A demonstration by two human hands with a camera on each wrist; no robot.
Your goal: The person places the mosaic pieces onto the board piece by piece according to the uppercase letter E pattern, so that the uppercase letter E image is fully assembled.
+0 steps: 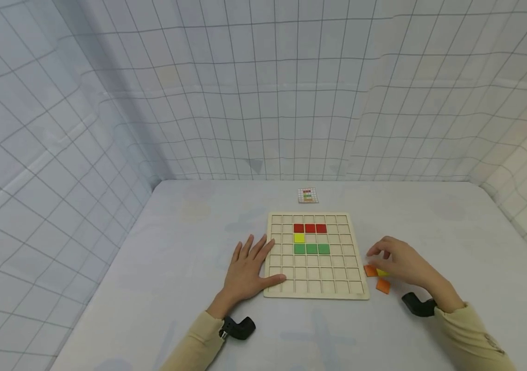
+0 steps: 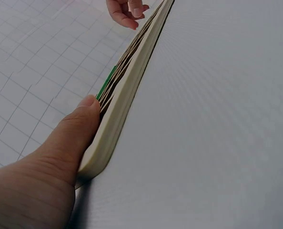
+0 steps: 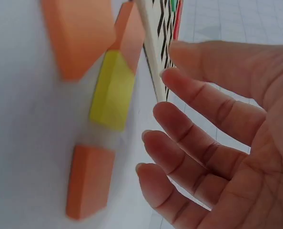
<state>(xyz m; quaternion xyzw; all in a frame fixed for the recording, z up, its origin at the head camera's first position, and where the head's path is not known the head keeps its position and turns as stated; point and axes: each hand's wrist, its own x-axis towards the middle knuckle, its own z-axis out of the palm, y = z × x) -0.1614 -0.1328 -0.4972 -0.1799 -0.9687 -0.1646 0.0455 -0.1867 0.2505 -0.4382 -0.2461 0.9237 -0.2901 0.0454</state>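
Observation:
A square wooden grid board [image 1: 321, 273] lies on the table, bearing three red tiles [image 1: 310, 228] in a row, a yellow tile [image 1: 299, 238] and three green tiles [image 1: 311, 249]. My left hand [image 1: 246, 273] rests at its left edge, fingers spread, the thumb over the near left part. To the right of the board, my right hand [image 1: 402, 262] hovers over loose tiles with its fingers loosely bent and nothing between them. In the right wrist view, a loose yellow tile [image 3: 113, 90] touches or overlaps an orange tile [image 3: 132, 31]; another orange tile [image 3: 91, 181] lies apart.
A small card [image 1: 308, 195] with a coloured grid pattern lies behind the board. One more orange tile [image 3: 79, 36] shows at the top of the right wrist view. White cloth with a dark grid [image 1: 268, 103] hangs at the back and sides of the table.

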